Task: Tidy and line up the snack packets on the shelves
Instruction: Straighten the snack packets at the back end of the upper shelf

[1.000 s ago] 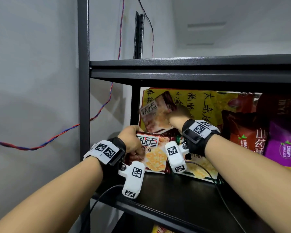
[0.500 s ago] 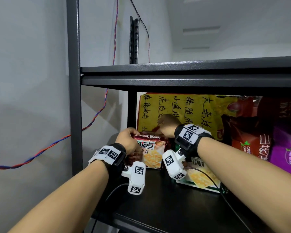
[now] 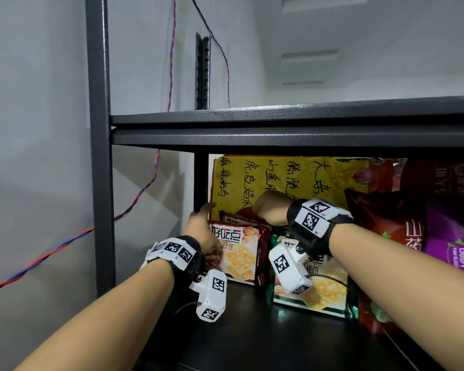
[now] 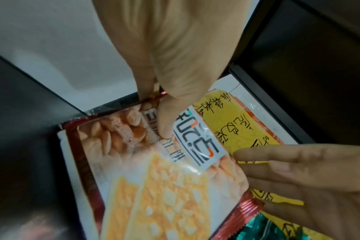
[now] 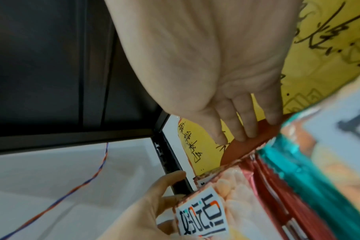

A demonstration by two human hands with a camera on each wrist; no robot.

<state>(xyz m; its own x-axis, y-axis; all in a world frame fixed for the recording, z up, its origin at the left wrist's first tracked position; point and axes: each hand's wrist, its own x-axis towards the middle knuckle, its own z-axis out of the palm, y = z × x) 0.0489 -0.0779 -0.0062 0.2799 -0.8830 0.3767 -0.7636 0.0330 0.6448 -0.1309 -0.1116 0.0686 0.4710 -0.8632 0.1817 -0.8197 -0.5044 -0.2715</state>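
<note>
Left hand (image 4: 164,68) pinches the red cracker packet (image 3: 239,253); spread right hand (image 5: 226,81) presses yellow bag (image 3: 279,178) behind.

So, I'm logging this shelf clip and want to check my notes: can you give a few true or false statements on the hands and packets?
1. The left hand pinches the red cracker packet at its top edge. True.
2. The right hand is lifting a packet in the air. False: its fingers rest on the packets' top edge.
3. A green-edged cracker packet sits right of the red one. True.
4. The yellow bag lies flat in front. False: it stands behind them.
</note>
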